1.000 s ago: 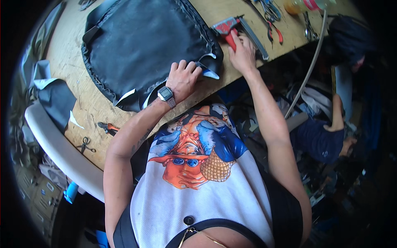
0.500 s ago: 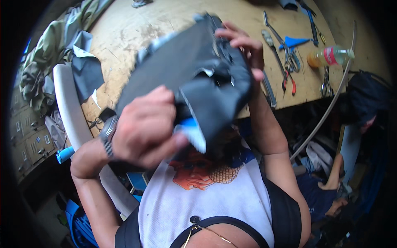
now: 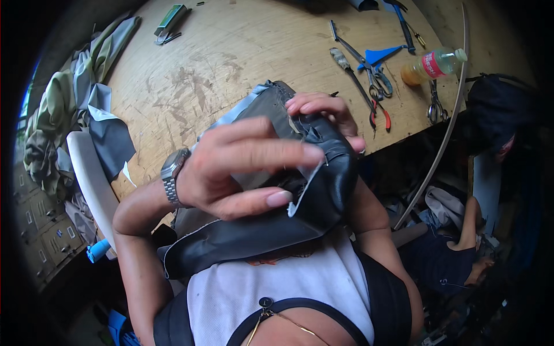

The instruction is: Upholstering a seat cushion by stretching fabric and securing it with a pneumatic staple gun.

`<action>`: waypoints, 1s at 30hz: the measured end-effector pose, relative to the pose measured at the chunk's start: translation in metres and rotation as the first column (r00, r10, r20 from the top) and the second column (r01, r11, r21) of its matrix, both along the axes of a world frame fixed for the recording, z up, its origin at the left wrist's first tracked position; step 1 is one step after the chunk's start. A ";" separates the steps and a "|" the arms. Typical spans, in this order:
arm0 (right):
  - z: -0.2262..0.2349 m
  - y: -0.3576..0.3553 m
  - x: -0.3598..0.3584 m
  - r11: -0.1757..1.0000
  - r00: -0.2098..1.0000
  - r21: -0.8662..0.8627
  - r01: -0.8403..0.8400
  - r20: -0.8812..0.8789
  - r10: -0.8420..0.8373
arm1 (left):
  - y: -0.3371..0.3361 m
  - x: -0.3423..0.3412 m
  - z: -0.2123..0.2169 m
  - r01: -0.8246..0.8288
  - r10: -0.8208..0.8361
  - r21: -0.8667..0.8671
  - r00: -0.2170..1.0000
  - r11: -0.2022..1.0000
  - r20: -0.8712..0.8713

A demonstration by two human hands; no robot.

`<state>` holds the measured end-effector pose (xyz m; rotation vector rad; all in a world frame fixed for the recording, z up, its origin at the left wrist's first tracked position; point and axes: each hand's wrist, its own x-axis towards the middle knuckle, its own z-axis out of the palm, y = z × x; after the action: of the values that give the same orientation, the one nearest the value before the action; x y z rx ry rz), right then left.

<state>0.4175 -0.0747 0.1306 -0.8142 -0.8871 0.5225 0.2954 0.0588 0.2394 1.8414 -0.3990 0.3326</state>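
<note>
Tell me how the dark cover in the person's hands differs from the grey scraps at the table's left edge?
The dark cover is lifted off the table and gripped by the left hand and the right hand; the grey scraps lie untouched at the table's edge. The cover is dark, folded and stitched along its edges; the scraps are paler, loose offcuts. Both look like the same kind of sheet material.

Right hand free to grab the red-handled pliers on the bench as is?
Probably not right away: the right hand is gripping the black leather cover together with the left hand. The red-handled pliers lie uncovered on the bench just beyond it.
</note>
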 end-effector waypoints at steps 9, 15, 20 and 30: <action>0.049 -0.020 -0.003 0.993 0.964 0.112 0.042 0.256 -0.070 | -0.001 -0.014 0.037 -0.205 -0.132 -0.377 0.701 0.903 -0.700; 0.092 -0.031 0.000 1.000 0.955 -0.027 -0.004 0.297 0.012 | -0.004 -0.015 0.049 -0.342 -0.095 -0.533 0.769 0.774 -0.632; 0.078 -0.022 -0.004 0.999 0.957 0.029 0.046 0.284 -0.052 | 0.016 -0.017 0.026 -0.067 0.036 -0.112 0.965 0.991 -0.259; 0.080 -0.020 -0.003 0.985 0.918 0.137 0.110 0.366 -0.153 | 0.022 -0.006 0.006 -0.063 0.027 0.173 0.980 0.983 0.198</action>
<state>0.4144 -0.0943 0.2108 -0.8777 -1.1938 0.1947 0.2894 0.0811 0.2457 2.0020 -0.5372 0.5263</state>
